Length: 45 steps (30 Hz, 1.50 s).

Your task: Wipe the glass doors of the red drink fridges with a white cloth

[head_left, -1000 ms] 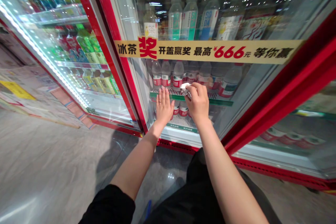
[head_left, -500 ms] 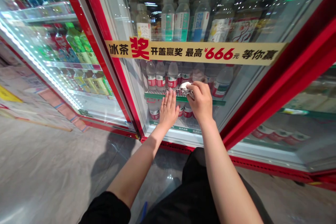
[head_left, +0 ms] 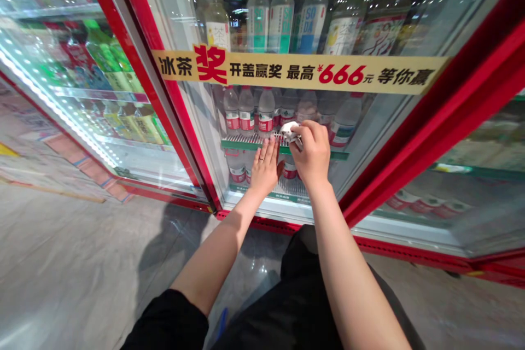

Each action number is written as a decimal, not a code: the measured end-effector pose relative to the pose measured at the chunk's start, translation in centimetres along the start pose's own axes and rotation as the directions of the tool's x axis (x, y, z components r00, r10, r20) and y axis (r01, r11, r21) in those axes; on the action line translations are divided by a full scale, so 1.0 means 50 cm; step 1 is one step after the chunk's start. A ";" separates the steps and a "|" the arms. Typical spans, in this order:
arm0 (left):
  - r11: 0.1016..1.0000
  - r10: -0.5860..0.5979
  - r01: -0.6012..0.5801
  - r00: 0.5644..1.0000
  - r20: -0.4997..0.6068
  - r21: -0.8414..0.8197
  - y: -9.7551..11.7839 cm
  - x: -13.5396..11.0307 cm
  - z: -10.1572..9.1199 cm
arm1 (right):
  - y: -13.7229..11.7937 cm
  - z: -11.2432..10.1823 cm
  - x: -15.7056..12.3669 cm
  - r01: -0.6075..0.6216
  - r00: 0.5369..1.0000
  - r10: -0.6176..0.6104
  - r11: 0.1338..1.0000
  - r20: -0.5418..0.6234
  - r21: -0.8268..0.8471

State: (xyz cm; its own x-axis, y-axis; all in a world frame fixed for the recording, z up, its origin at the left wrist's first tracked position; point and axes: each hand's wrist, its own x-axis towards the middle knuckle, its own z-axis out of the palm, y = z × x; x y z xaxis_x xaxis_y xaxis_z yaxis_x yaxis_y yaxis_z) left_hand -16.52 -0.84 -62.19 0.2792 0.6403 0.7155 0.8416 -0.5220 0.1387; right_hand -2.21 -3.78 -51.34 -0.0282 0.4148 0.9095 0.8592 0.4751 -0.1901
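The right hand (head_left: 314, 156) was closed on a crumpled white cloth (head_left: 289, 132), fingers curled round it, the wad pressed against the glass door (head_left: 381, 126) of a drinks cooler. The cloth protruded from the far-left side of the fist, at the level of the green-edged shelf (head_left: 241, 144) behind the glass. The left hand (head_left: 266, 167) lay open and flat on the same pane, fingers together and pointing away from the person, just left of the right hand and slightly lower. Its fingertips ended just beside the cloth, near its lower left edge. The cloth had no clear long axis. The right hand was therefore the holding hand; the left was the nearer free hand.

Contents behind the glass:
- Green-edged shelf: a row of clear water bottles (head_left: 247, 115) with red labels, upright.
- Shelf below: more red-labelled bottles (head_left: 238, 173), partly hidden by the hands.
- Shelf above: taller bottles (head_left: 281, 22) with teal, blue and white labels.

A yellow banner (head_left: 299, 70) with red and black print crossed the pane above the hands. A second cooler (head_left: 102, 76) of green and yellow bottles stood to the left.
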 end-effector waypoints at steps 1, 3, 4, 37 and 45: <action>1.000 -0.001 0.001 1.000 -0.004 0.008 -0.001 0.000 0.002 | 0.002 0.001 -0.005 -0.006 1.000 0.006 1.000 0.009 -0.021; 1.000 0.000 0.000 1.000 -0.015 0.025 -0.001 -0.001 0.008 | 0.007 0.001 -0.010 -0.025 1.000 0.024 0.998 -0.019 -0.052; 0.999 0.001 0.000 1.000 -0.023 0.032 -0.001 -0.001 0.011 | 0.009 0.001 -0.009 -0.034 0.998 0.031 0.998 -0.052 -0.053; 0.993 0.062 -0.057 0.997 -0.044 0.106 -0.013 -0.008 0.012 | 0.010 -0.030 0.016 -0.008 0.989 0.003 0.999 -0.145 -0.036; 0.993 0.066 -0.057 0.994 -0.090 0.102 -0.017 -0.008 0.023 | -0.014 -0.025 0.046 0.029 0.987 -0.025 0.999 -0.157 0.026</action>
State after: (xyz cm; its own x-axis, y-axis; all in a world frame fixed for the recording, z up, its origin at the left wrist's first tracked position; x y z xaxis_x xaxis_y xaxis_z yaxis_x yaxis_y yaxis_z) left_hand -16.82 -0.03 -63.39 0.2915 0.5511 0.7819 0.8672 -0.4973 0.0272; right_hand -2.23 -4.11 -48.68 0.0310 0.2760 0.9607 0.8444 0.5070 -0.1729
